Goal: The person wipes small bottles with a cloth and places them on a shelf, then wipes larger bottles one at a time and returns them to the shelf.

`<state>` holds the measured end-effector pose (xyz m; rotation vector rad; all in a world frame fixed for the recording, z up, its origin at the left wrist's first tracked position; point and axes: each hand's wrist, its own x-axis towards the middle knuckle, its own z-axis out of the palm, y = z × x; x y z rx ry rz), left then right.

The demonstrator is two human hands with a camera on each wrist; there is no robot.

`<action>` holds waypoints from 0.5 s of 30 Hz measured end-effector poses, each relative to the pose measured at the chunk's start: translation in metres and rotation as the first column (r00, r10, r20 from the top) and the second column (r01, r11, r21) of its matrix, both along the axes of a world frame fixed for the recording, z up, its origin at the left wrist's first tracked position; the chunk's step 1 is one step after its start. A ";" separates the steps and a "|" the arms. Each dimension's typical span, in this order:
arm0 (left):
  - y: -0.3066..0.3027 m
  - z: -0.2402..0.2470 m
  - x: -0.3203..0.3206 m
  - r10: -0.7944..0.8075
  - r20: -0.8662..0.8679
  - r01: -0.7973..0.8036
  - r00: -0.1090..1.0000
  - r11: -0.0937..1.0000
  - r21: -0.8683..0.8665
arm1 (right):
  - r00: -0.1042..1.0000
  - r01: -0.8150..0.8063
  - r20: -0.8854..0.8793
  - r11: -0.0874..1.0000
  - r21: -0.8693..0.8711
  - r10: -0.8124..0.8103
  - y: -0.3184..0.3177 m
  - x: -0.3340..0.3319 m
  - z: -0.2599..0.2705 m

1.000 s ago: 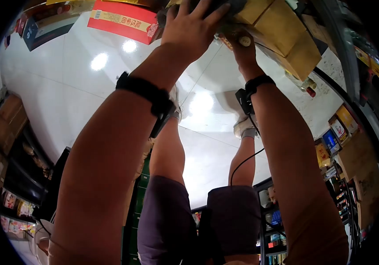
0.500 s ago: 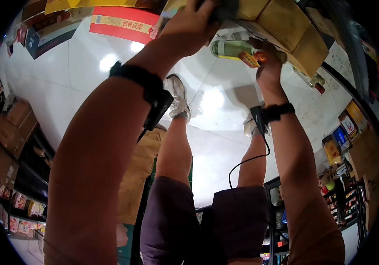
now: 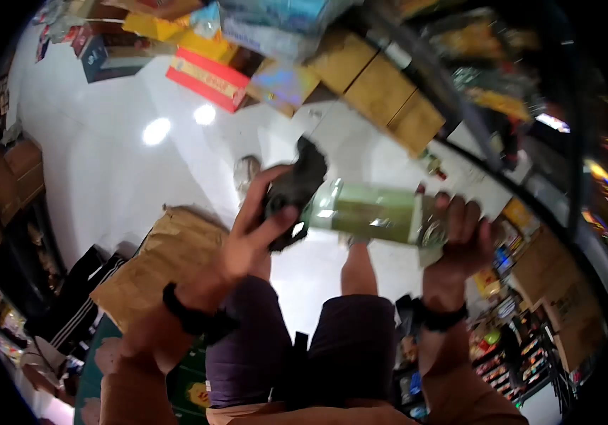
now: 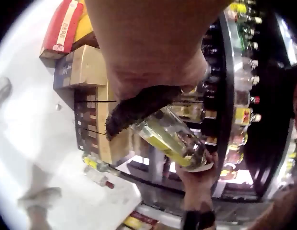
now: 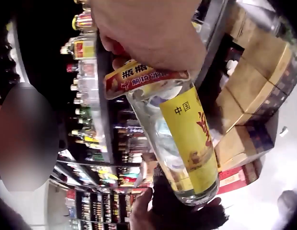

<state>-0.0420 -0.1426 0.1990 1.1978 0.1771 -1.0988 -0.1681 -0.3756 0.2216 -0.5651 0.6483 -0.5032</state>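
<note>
bottle | neck in right grip | base at cloth in left grip

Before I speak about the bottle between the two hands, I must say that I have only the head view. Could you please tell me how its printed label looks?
Observer: The bottle carries a yellow label with black and red characters, readable in the right wrist view.
Operator: Thank you. Is something fixed near the neck, by the right hand?
Observer: Yes, a red-and-yellow tag with characters shows right beside the right hand.
Operator: And are more bottles standing close by?
Observer: The left wrist view shows a row of bottles along a dark shelf.
</note>
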 end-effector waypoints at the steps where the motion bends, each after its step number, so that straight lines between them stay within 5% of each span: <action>1: 0.009 0.015 -0.006 0.060 -0.021 -0.061 0.998 0.998 -0.027 | 0.998 -0.045 0.033 0.999 -0.019 0.046 0.003 0.001 0.023; 4: 0.022 0.070 -0.013 0.246 -0.306 -0.314 0.920 0.929 -0.195 | 0.965 -0.106 0.245 0.992 0.061 0.088 0.019 -0.004 0.082; 8: 0.047 0.139 -0.051 0.094 -0.144 -0.101 0.985 0.994 -0.046 | 0.992 -0.071 -0.104 0.997 0.026 0.074 0.040 -0.029 0.190; 11: 0.055 0.182 -0.083 0.162 -0.354 -0.215 0.921 0.970 -0.115 | 0.974 -0.211 0.012 0.931 -0.297 0.224 0.062 -0.041 0.277; 14: 0.058 0.233 -0.096 0.015 -0.690 -0.158 0.723 0.977 -0.144 | 0.726 -0.341 0.260 0.661 -0.668 0.636 0.044 -0.059 0.345; 15: 0.055 0.246 -0.098 -0.043 -0.614 -0.122 0.788 0.967 -0.225 | 0.656 -0.272 0.320 0.609 -0.745 0.683 0.043 -0.062 0.357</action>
